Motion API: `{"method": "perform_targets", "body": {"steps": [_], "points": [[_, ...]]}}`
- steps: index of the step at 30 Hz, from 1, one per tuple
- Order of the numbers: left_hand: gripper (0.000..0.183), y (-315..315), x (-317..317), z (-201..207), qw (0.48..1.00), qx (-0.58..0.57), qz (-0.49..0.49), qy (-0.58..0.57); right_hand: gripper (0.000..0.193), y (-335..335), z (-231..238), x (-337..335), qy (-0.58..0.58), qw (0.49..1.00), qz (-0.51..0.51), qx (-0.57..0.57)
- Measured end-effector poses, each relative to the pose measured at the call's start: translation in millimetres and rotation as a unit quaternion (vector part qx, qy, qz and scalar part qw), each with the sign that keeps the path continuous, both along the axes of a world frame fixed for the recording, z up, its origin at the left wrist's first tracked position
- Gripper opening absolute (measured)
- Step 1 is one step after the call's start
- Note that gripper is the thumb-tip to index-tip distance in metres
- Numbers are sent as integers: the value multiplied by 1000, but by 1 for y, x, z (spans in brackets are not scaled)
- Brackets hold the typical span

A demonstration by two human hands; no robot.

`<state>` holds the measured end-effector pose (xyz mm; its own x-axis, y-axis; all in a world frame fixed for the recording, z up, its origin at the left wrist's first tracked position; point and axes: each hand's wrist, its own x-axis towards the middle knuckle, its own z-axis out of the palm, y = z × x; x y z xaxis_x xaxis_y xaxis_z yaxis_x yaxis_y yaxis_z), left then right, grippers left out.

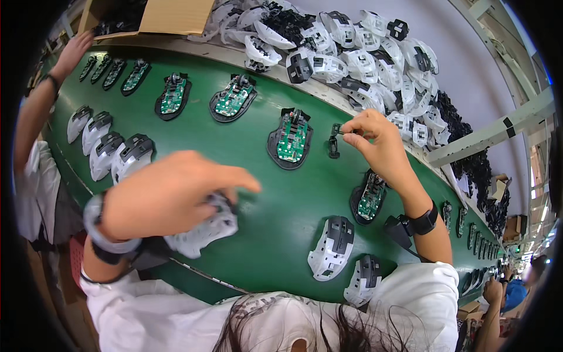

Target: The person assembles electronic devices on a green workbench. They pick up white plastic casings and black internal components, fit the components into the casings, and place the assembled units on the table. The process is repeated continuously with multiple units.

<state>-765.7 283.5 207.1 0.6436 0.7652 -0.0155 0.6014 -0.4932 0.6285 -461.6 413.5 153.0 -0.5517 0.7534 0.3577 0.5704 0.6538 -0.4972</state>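
Observation:
My right hand [375, 141] pinches a small black plastic part [333, 145] between thumb and fingertips, just above the green bench. Left of that part lies a black mouse base with a green circuit board [291, 138]; another mouse base [371, 198] sits below my right wrist. My left hand [182, 190], blurred by motion, has its index finger stretched out to the right. Its other fingers curl over a white mouse shell [205, 232], which they partly hide. Two white-and-black mouse shells [332, 249] [363, 279] lie nearer to me on the right.
More mouse bases [233, 98] run along the green bench [246, 152] in a row. Several shells [134, 155] stand at the left. A heap of white shells [360, 64] and black parts covers the back ledge. Another person's hand [73, 53] reaches to a cardboard box [176, 17].

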Motion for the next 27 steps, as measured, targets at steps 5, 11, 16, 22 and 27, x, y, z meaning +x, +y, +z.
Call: {"method": "perform_targets", "body": {"steps": [5,11,16,22,27], "points": [[68,-10,24,-26,965,204,155,55,12,-7,15,9,1,999,-32,12],[41,-33,6,-65,947,-147,282,-47,11,-59,29,1,94,994,7,-56],[51,-21,27,-49,956,215,197,42,11,-76,32,-8,82,996,31,-21],[53,15,39,-43,993,63,0,101,14,-77,37,-7,54,998,24,32],[44,7,29,-46,970,-84,219,-61,14,-104,42,10,71,997,-12,0]]}}
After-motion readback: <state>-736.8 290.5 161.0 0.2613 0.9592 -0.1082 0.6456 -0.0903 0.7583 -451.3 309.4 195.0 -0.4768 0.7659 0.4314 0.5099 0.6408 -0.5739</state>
